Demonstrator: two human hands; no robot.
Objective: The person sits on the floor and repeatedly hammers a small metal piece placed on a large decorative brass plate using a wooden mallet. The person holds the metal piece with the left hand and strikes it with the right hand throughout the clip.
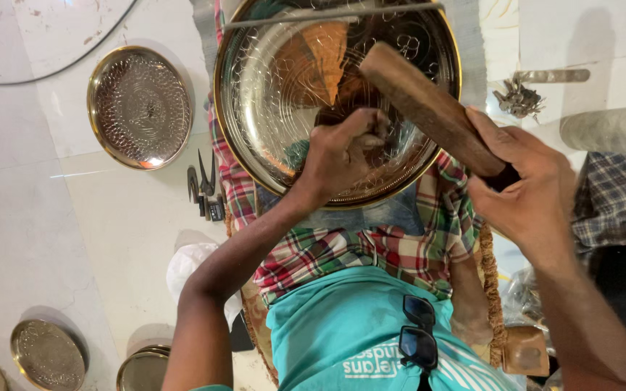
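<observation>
Around the lap: smaller brass plate [140, 106] upper left, pliers [203, 190] beside it, two more plates [47, 354] lower left. Big engraved brass tray [337, 94] sits top centre on checked cloth [349, 250], shiny w/ floral lines. Left hand [342, 153] fisted on a small tool, pressed to tray. Right hand [527, 192] gripping wooden mallet [429, 105] angled over tray.

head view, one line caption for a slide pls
Left hand presses a small tool onto a large engraved brass plate while the right hand raises a wooden mallet.
</observation>
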